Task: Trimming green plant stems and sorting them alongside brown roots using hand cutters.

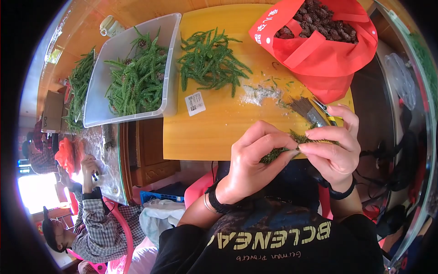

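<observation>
Above the table's near edge, my two hands meet at a green artificial pine sprig. My left hand pinches it between thumb and fingers. My right hand is closed on its other part, thumb and fingertips touching the left thumb's tip. Just beyond the right hand lie a bundle of thin brown sticks or wires and a yellow-and-black handled tool, partly hidden by the fingers. Farther back is a pile of green pine sprigs. White crumbs and green bits are scattered near it.
On the left stands a clear plastic bin with decorated pine sprigs. A red bag of pine cones sits at the back right. A white label card lies on the yellow table. A co-worker in a checked shirt sits at left.
</observation>
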Demonstrator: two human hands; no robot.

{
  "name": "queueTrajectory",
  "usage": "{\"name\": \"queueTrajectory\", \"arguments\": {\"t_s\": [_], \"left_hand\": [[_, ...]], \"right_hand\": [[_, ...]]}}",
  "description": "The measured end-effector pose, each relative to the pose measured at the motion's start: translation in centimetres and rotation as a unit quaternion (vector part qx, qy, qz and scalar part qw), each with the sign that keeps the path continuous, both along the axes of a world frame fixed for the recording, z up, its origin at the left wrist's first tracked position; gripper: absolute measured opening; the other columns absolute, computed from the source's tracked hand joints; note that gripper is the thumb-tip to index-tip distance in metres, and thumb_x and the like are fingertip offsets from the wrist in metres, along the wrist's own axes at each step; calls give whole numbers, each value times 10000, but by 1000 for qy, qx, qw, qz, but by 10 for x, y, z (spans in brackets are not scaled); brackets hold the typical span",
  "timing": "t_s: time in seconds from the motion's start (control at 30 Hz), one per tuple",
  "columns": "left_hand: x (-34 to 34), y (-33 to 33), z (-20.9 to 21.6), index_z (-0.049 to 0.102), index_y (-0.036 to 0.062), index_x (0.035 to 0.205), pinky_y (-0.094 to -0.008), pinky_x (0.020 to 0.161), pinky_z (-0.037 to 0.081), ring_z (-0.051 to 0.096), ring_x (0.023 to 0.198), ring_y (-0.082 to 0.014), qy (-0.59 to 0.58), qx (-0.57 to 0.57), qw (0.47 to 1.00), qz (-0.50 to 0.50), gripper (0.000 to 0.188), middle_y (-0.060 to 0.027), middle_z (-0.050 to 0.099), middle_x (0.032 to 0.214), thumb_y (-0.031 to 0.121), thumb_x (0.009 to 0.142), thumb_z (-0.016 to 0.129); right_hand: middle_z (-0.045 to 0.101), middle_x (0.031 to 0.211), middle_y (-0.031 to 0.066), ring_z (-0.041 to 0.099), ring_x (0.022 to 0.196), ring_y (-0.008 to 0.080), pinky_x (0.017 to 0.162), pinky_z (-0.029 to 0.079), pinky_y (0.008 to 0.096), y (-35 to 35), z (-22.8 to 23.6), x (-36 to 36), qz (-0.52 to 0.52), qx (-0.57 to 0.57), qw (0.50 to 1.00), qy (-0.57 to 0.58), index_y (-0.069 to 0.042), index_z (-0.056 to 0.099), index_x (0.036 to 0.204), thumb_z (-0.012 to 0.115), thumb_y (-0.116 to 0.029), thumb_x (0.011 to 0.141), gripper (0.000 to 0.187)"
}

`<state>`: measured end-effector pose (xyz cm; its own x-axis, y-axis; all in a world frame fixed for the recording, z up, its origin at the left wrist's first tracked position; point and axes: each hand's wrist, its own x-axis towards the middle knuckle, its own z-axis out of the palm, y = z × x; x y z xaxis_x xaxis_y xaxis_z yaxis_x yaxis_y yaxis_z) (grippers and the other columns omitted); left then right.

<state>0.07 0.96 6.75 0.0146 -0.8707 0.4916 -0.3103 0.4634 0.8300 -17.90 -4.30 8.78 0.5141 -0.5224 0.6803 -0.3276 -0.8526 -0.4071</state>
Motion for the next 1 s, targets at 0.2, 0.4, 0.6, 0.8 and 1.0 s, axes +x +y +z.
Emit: {"name": "queueTrajectory", "arguments": {"t_s": [0.2, 0.4, 0.6, 0.8, 1.0], "left_hand": [[-1, -1, -3, 643, 44, 818, -269, 639, 469, 597, 740, -187, -19, -12, 1000, 5, 226, -74, 611, 841, -47, 636, 741], [0, -1, -6, 640, 43, 815, -265, 640, 467, 595, 742, -175, 26, 21, 999, -17, 218, -74, 615, 838, -39, 645, 747], [2, -3, -7, 638, 38, 814, -259, 647, 464, 594, 745, -167, 42, 37, 998, -25, 215, -72, 619, 827, -41, 647, 749], [2, -1, -6, 634, 37, 807, -261, 654, 466, 594, 751, -171, 28, 39, 999, -8, 218, -73, 621, 826, -44, 641, 749], [6, -4, -8, 629, 35, 799, -269, 682, 468, 596, 767, -174, 52, 51, 997, -29, 208, -75, 623, 826, -38, 645, 749]], "right_hand": [[648, 915, -4, 487, 1083, 316, 909, 402, 417, -4, -3, 4, 10, 94, 995, -19, -139, 712, 778, 759, -37, 592, 217], [652, 916, 34, 511, 1064, 321, 910, 405, 402, -3, -2, 5, 43, 175, 982, -57, -104, 694, 827, 743, -29, 636, 211], [654, 862, 26, 553, 1002, 298, 883, 408, 399, -4, -2, 3, 44, 164, 985, -43, -90, 665, 776, 732, -32, 648, 156], [650, 835, 8, 566, 968, 298, 851, 409, 392, 1, 7, 6, -1, 43, 999, 22, -96, 661, 744, 739, -34, 635, 147], [643, 924, 45, 535, 1040, 300, 920, 380, 420, -3, 6, -3, 73, 162, 984, 2, -89, 680, 863, 744, -52, 643, 233]]}}
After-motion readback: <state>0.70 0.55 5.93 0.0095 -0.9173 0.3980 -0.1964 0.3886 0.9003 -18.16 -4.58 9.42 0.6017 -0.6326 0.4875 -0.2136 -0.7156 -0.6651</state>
